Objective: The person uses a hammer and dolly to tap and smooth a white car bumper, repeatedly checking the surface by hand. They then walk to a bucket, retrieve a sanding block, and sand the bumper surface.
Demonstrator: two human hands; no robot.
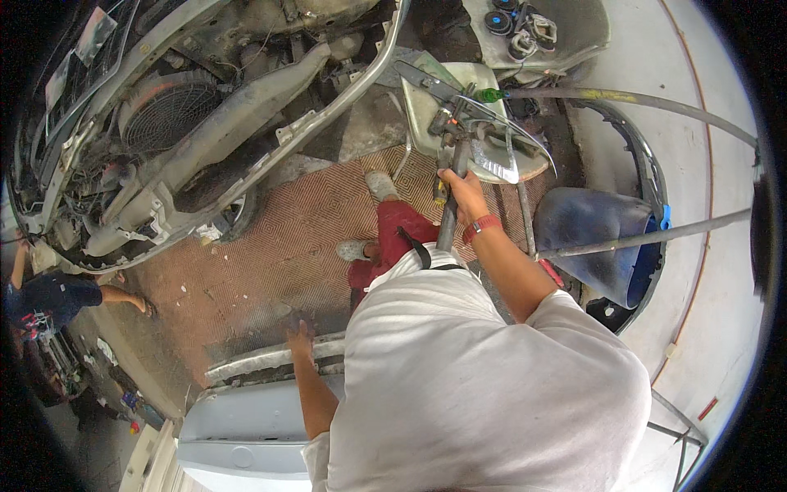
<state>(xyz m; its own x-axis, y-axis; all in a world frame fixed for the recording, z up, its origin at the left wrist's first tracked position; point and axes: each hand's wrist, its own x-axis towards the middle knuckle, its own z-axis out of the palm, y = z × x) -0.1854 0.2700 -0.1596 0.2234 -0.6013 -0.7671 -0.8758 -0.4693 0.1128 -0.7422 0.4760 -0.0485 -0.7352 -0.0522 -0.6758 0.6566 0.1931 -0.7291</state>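
Observation:
My right hand (465, 194), with a red band at the wrist, is closed round a thick grey pipe (448, 225). A yellow-and-black tool (441, 190) sits right against its fingers. Just beyond stands a worn pale plastic chair (422, 115) heaped with tools, among them an orange-and-black one (443, 121). A curved chrome-like strip (525, 135) and a green bottle neck (489, 95) lie there too. My left hand (300, 334) hangs low by a silvery bumper-like bar (266, 358); its fingers are dark and smeared, so their grip is unclear.
An opened car front with a round fan (174, 116) fills the upper left. At the right lie a blue plastic drum (586, 238) and a long bent pipe (631, 97). Another person (53, 299) is at the far left. A pale blue-grey car panel (246, 430) is below.

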